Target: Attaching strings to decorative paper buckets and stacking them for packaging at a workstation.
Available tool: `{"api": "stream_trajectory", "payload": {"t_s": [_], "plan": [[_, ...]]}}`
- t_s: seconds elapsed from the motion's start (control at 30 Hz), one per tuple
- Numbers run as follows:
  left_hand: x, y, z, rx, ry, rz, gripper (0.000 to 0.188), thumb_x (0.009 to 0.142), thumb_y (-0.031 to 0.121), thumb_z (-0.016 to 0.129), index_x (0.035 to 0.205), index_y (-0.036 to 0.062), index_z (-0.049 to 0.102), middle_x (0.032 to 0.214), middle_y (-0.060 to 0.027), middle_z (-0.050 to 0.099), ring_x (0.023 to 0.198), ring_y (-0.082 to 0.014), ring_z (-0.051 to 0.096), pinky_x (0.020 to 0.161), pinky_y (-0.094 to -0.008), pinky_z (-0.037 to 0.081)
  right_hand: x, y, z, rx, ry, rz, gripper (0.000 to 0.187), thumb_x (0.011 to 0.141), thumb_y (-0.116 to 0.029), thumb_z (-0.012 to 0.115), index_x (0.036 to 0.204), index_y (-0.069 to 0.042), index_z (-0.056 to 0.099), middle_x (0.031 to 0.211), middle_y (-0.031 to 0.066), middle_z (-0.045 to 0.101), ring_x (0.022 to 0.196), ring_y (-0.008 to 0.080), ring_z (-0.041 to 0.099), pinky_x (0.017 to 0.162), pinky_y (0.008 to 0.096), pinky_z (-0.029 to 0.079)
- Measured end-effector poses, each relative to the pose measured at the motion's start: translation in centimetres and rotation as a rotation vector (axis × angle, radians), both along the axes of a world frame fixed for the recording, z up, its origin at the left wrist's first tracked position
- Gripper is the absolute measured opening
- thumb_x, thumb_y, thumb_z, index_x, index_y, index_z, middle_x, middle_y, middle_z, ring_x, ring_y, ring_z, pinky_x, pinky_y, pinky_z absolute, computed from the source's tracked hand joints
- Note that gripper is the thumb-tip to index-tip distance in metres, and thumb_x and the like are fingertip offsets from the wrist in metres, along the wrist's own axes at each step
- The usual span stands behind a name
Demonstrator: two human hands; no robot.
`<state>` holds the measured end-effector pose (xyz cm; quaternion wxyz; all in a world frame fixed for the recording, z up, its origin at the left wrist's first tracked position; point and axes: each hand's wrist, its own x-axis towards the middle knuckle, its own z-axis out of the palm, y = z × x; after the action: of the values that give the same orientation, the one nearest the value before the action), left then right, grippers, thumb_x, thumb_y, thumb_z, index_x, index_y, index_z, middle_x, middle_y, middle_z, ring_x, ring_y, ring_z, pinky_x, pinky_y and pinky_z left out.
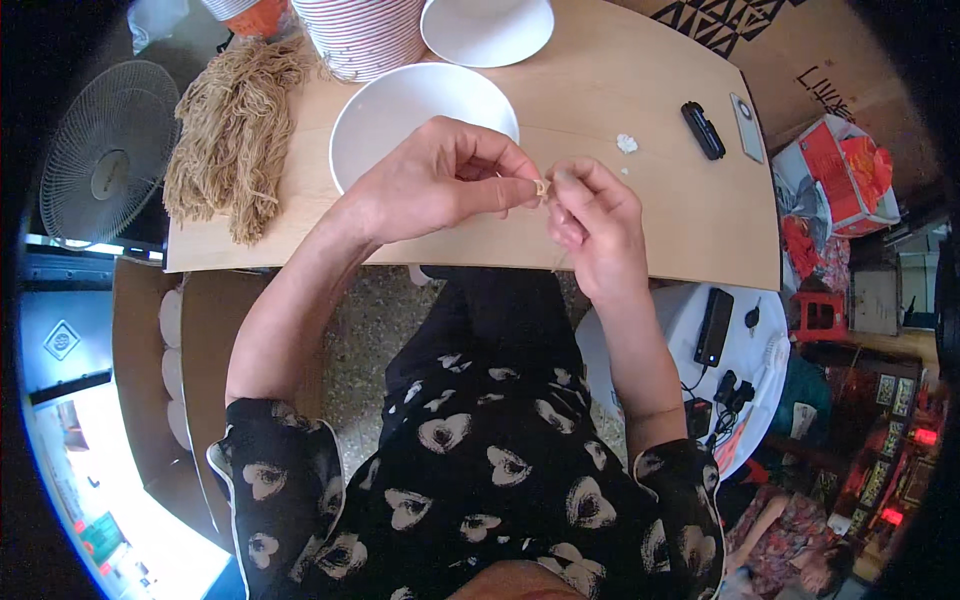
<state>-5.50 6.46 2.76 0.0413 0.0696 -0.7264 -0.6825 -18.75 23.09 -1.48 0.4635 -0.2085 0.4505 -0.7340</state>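
Observation:
Above the near edge of the table, my left hand (440, 185) and my right hand (600, 220) meet fingertip to fingertip. Both are closed in a pinch on a small piece of tan string (542, 188), which looks looped or knotted between them. Thin strands seem to hang below my right fingers, too fine to follow. A white bowl (370, 125) stands just behind my left hand, which hides part of its rim. To the left, a thick bundle of tan strings (235, 130) lies over the table's edge.
Stacked white bowls (360, 35) and another white bowl (487, 30) stand at the back. A crumpled white scrap (627, 144) and a black device (703, 131) lie on the right. A fan (110, 175) and an open cardboard box (150, 380) are left; a white stool (660, 300) with chargers is right.

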Motion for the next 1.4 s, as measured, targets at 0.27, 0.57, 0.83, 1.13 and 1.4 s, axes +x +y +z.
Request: {"api": "stream_trajectory", "payload": {"t_s": [0.27,0.57,0.83,1.13,1.4], "plan": [[0.4,0.0,0.0,0.053,-0.032,0.024,0.013,0.090,0.007,0.067,0.099,-0.0019,0.069,0.087,-0.0044,0.070,0.073,-0.0068,0.062,0.068,-0.0205,0.050,1.5,-0.4,0.4,-0.082,0.398,-0.111,0.019,0.093,-0.011,0.067,0.107,0.000,0.061,0.087,0.0038,0.066,0.074,0.0066,0.059,0.066,0.0195,0.045],[0.5,-0.1,-0.1,0.009,-0.055,0.055,0.013,0.090,0.008,0.069,0.098,-0.0023,0.070,0.084,-0.0051,0.070,0.070,-0.0070,0.062,0.065,-0.0206,0.050,1.7,-0.2,0.8,-0.075,0.561,-0.126,0.020,0.092,-0.007,0.067,0.110,0.001,0.062,0.086,0.0037,0.068,0.077,0.0051,0.060,0.065,0.0184,0.045],[0.5,0.1,-0.3,0.071,0.004,0.095,0.012,0.089,0.008,0.070,0.097,-0.0021,0.071,0.081,-0.0045,0.070,0.065,-0.0059,0.058,0.060,-0.0199,0.047,1.8,-0.1,0.7,-0.113,0.831,-0.227,0.018,0.090,-0.003,0.069,0.108,0.001,0.069,0.084,0.0023,0.068,0.072,0.0050,0.059,0.064,0.0184,0.046],[0.5,0.6,-0.4,0.062,0.041,0.175,0.014,0.089,0.007,0.071,0.098,-0.0024,0.071,0.081,-0.0042,0.070,0.067,-0.0064,0.061,0.058,-0.0194,0.049,2.3,-0.4,0.1,-0.164,0.997,-0.405,0.010,0.090,-0.002,0.069,0.099,0.000,0.069,0.082,0.0003,0.066,0.068,0.0029,0.054,0.057,0.0179,0.042],[0.3,0.8,-1.0,0.074,0.123,0.195,0.014,0.089,0.004,0.069,0.102,-0.0024,0.068,0.086,-0.0040,0.069,0.071,-0.0067,0.064,0.063,-0.0192,0.053,2.7,-1.2,-0.5,-0.159,0.825,-0.423,0.009,0.091,-0.004,0.068,0.097,0.002,0.065,0.081,-0.0041,0.061,0.066,0.0001,0.047,0.058,0.0163,0.038]]}}
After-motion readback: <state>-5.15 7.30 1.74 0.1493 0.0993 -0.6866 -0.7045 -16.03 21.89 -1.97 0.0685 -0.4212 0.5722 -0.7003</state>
